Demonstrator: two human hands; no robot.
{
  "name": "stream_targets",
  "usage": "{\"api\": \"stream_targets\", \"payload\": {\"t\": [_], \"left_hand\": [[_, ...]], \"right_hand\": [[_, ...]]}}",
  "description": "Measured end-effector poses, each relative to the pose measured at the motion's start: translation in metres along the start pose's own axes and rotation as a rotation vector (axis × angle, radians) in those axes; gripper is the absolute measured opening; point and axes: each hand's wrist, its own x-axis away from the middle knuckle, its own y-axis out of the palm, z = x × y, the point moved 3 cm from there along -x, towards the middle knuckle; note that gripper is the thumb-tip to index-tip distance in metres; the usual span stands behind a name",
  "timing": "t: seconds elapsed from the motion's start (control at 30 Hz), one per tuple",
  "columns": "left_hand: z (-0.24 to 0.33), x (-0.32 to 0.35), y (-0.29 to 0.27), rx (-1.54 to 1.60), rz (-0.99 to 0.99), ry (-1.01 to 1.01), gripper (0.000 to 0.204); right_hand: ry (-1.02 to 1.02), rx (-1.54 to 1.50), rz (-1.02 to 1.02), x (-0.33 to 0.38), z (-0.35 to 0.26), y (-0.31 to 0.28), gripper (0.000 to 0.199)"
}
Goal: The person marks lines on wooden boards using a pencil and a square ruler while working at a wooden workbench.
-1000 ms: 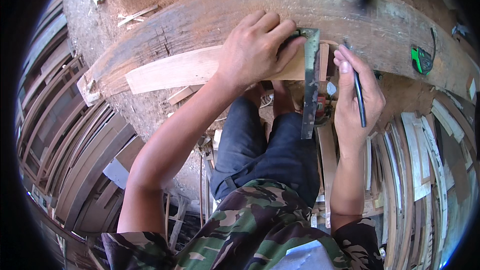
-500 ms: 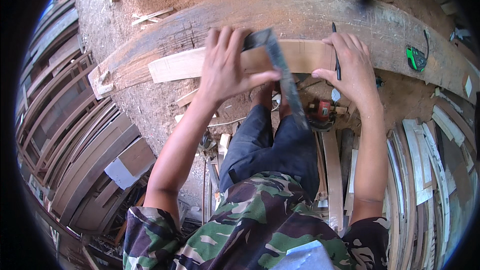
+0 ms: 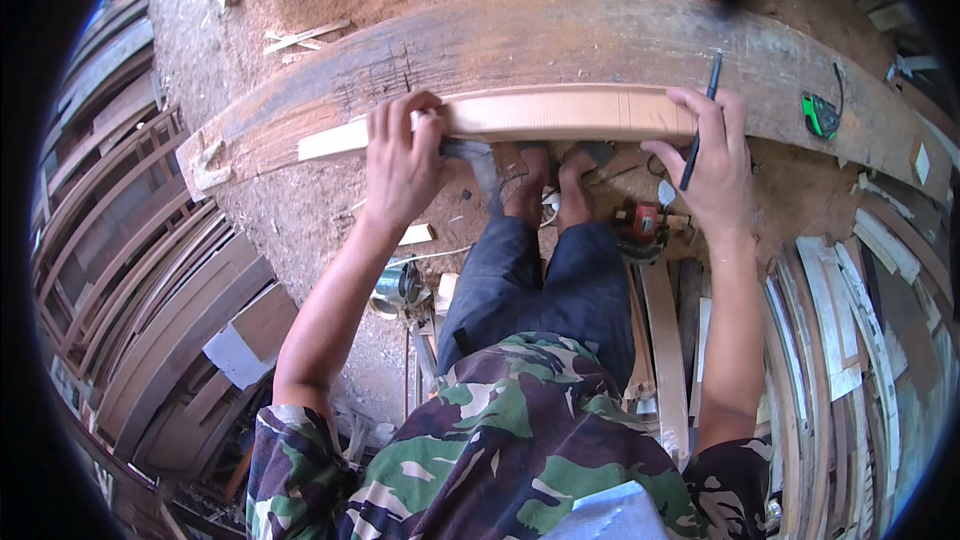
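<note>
Hands grip a pale wooden strip (image 3: 540, 112) that lies lengthwise along the near edge of a heavy, weathered beam (image 3: 560, 40). Left hand (image 3: 402, 155): fingers curled over the strip's top near its left portion, thumb underneath, closed on the wood. A dark metal square (image 3: 478, 162) projects down from just right of this grip; whether the left hand also pins it cannot be told, since the palm covers the junction. Right hand (image 3: 712, 155): fingers wrapped over the strip's right end, closed on it, with a dark pencil (image 3: 698, 125) held between the fingers and pointing up past the knuckles. The strip's left tip extends well beyond the left grip, bare and resting on the beam. Right of the right grip, apart from it, a green tape measure (image 3: 820, 112) sits on the beam. Below and between both grips, bare feet (image 3: 550, 180) rest on sawdust-covered ground, with a red power tool (image 3: 640, 225) just beside them, below the right grip.
</note>
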Motion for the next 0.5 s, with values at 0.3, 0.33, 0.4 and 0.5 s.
{"api": "stream_targets", "payload": {"t": [0.3, 0.33, 0.4, 0.5], "left_hand": [[-0.015, 0.050, 0.043, 0.083, -0.189, 0.072, 0.020], [-0.012, 0.052, 0.044, 0.096, -0.214, 0.040, 0.018], [-0.011, 0.054, 0.046, 0.192, -0.264, -0.068, 0.023], [0.004, 0.019, 0.031, 0.249, -0.242, -0.162, 0.038]], "right_hand": [[-0.119, 0.007, 0.109, 0.032, 0.016, 0.038, 0.051], [-0.072, 0.017, 0.092, 0.034, 0.020, 0.040, 0.054], [-0.093, 0.063, 0.126, 0.033, 0.023, 0.049, 0.052], [-0.119, 0.142, 0.172, 0.036, 0.025, 0.052, 0.046]]}}
